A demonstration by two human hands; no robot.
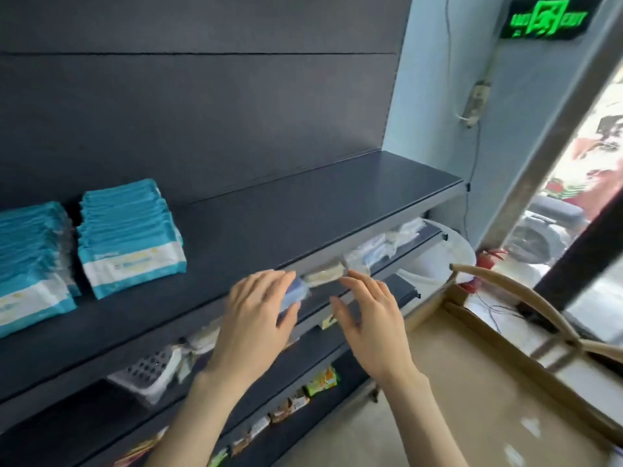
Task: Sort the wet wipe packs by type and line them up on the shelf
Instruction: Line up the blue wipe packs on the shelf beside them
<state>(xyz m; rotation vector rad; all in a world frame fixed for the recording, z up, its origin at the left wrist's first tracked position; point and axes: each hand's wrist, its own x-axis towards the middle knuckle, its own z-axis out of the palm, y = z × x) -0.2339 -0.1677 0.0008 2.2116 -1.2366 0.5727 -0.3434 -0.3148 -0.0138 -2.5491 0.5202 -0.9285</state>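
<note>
Teal-and-white wet wipe packs fill the nine o'clock side of the view. A first row (30,264) is cut by the frame edge and, just beside it toward three o'clock, a second row (131,237) stands on edge. Both lean back on the dark shelf (303,203). At seven o'clock, on the level below, a metal grater (148,369) lies in clear wrap. Near the centre the left hand (256,318) hovers over the shelf's front edge, its back to the camera, fingers straight and slightly spread, grasping nothing. A bluish packet (298,294) shows just past its fingertips (whether they touch it cannot be told). At one o'clock from that hand a pale packet (325,276) sits under the shelf lip. Green and orange snack packets (322,382) lie on a lower level toward six o'clock. The right hand (367,328) is just beside the left but apart from it, fingers loosely extended and thumb out, holding nothing. Both hands are well apart from the wipe rows. More clear-wrapped packets (371,254) run on toward two o'clock beneath the lip. At four o'clock stands an open cardboard box (472,382). At one o'clock a white power strip (475,102) hangs on the pale wall, and above it glows a green exit sign (549,18).
</note>
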